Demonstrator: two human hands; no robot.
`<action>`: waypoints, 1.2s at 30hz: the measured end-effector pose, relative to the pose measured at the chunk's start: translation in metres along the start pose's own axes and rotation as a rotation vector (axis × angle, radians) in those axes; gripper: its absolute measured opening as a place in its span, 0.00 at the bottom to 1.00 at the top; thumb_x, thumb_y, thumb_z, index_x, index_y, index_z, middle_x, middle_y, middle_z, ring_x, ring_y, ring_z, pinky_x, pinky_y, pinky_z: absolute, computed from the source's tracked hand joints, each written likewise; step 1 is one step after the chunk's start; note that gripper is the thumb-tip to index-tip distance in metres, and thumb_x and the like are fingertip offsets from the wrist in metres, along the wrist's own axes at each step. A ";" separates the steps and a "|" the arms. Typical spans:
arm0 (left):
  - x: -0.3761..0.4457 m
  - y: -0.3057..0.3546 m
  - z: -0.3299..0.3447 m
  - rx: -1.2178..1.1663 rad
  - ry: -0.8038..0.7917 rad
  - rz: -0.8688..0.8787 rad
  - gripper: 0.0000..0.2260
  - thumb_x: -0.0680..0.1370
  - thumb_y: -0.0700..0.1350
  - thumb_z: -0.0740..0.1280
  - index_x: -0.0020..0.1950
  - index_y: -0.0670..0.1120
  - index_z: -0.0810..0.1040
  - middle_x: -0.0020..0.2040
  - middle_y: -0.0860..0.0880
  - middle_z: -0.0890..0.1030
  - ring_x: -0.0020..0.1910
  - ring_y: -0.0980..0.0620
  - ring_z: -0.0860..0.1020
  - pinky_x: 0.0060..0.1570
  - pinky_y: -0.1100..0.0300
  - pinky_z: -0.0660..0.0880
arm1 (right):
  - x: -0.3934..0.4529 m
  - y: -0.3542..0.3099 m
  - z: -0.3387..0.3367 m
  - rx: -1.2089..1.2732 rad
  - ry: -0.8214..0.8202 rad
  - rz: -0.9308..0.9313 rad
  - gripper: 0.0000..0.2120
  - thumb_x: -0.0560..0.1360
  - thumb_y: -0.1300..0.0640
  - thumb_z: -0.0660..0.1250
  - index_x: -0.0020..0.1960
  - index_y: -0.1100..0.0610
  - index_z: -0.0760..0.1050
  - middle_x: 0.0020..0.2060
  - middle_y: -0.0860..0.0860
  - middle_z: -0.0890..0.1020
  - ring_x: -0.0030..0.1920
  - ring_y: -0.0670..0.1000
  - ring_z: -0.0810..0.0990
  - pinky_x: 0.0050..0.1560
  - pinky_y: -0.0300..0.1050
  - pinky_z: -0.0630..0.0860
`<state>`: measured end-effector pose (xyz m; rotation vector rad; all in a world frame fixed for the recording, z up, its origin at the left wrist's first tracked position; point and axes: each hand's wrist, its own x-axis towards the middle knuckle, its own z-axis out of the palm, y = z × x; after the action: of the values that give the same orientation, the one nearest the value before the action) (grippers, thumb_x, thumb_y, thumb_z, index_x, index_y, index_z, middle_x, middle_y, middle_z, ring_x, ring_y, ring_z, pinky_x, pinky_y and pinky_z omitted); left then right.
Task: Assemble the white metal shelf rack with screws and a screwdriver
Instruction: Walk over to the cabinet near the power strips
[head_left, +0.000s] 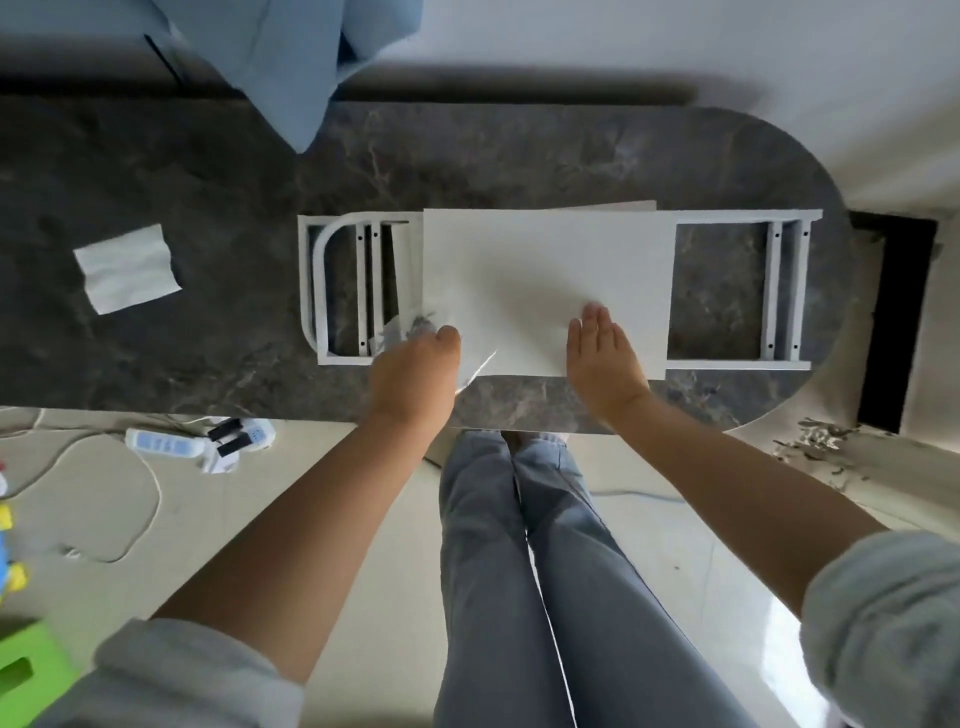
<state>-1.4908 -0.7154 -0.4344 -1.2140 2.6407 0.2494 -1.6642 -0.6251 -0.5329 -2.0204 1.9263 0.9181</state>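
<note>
My two hands work at the bench's (156, 218) near edge. My left hand (415, 369) grasps a clear plastic bag (410, 325) at the near-left corner of the white panels (545, 286); its contents are too blurred to identify. My right hand (602, 358) lies flat, fingers straight, pressing the top panel. Two panels are stacked, covering the middle of the white frames (789, 291), whose ends project left and right. One folded tissue (127, 267) lies well apart, left. The dark marble bench ends rounded at right. Pale floor tiles run below.

A panel (545, 280) lies across the frame (737, 291) on the table (208, 260), tissue (127, 267) far left.
</note>
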 end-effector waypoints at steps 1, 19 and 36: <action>0.001 0.001 -0.002 -0.005 -0.029 -0.031 0.16 0.50 0.27 0.76 0.32 0.36 0.77 0.23 0.44 0.74 0.17 0.46 0.73 0.15 0.65 0.65 | 0.000 0.000 0.005 -0.013 0.039 -0.014 0.25 0.60 0.59 0.79 0.53 0.69 0.79 0.49 0.67 0.81 0.50 0.62 0.82 0.49 0.48 0.79; -0.124 -0.027 -0.027 -0.339 0.443 -0.468 0.08 0.69 0.34 0.66 0.31 0.40 0.72 0.24 0.43 0.73 0.20 0.45 0.72 0.20 0.63 0.66 | -0.091 0.005 -0.114 0.269 0.358 -0.278 0.15 0.47 0.72 0.76 0.27 0.63 0.73 0.22 0.55 0.73 0.19 0.55 0.72 0.16 0.37 0.66; -0.497 -0.023 0.073 -0.459 0.105 -1.211 0.03 0.73 0.38 0.69 0.42 0.42 0.77 0.36 0.47 0.78 0.33 0.48 0.79 0.28 0.64 0.63 | -0.250 -0.332 -0.146 -0.013 0.210 -0.657 0.16 0.75 0.62 0.61 0.62 0.61 0.65 0.58 0.57 0.69 0.55 0.55 0.72 0.52 0.43 0.72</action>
<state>-1.1489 -0.3521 -0.3703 -2.7081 1.4732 0.5520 -1.2934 -0.4545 -0.3668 -2.5842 1.1712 0.5646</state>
